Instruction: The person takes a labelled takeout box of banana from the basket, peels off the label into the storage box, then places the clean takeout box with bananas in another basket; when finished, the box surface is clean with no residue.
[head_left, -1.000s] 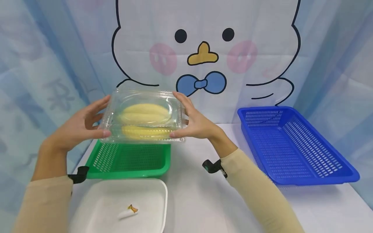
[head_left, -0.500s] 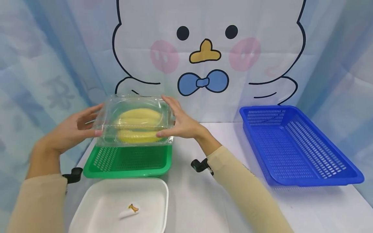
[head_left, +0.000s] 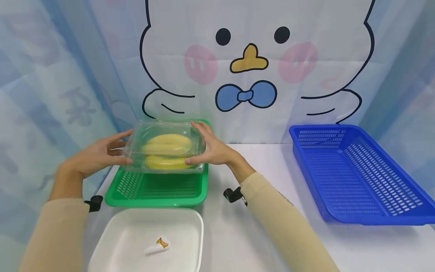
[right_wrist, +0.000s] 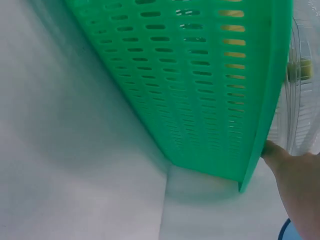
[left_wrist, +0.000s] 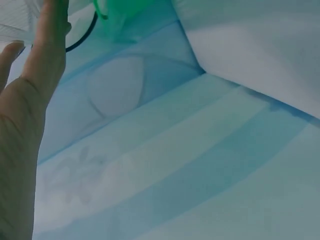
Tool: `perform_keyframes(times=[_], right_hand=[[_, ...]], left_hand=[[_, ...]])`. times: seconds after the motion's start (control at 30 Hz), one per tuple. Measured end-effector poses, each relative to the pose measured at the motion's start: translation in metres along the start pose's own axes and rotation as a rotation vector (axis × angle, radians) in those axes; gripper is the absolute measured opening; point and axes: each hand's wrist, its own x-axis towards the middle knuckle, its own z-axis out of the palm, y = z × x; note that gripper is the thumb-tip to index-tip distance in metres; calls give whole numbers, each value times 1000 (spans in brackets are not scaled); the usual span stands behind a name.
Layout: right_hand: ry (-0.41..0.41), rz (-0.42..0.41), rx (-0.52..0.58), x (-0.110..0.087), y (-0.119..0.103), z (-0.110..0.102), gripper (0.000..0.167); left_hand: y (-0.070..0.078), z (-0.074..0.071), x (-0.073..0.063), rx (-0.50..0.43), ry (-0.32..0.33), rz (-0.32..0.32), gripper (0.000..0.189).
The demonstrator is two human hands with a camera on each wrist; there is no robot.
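A clear plastic clamshell box (head_left: 144, 132) with yellow bananas (head_left: 168, 144) inside is held between both hands over the green basket (head_left: 153, 202). My left hand (head_left: 96, 154) grips the box's left end, thumb in front and fingers behind. At the other end my right hand (head_left: 215, 148) holds it the same way, its thumb on the front face. In the right wrist view, the box's edge (right_wrist: 295, 100) shows just beyond the basket's rim, right by the hand. Only part of the box appears in the left wrist view.
In front of the green basket stands a white tray (head_left: 113, 230) with a small rolled white paper (head_left: 158, 247) bearing a banana picture. A large blue basket (head_left: 340, 219) is at the right. A printed curtain (head_left: 251, 124) closes off the back and sides.
Both hands have lowered the box of bananas toward the green basket. The head view has swung slightly left, so the baskets and tray appear farther right.
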Motion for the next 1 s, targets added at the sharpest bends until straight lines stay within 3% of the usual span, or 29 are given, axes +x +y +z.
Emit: perform_keyframes(times=[0.4, 0.67, 0.87, 1.0], right_hand=[[-27, 31, -70, 7, 7, 11, 116], [-75, 101, -178, 3, 17, 11, 121], [-83, 133, -241, 2, 28, 15, 126], [-83, 143, -258, 3, 31, 17, 125]], left_hand=[[-10, 7, 3, 20, -13, -72, 102], [3, 15, 14, 156, -15, -80, 103], [3, 19, 24, 170, -24, -95, 105], [2, 21, 25, 254, -13, -99, 101]])
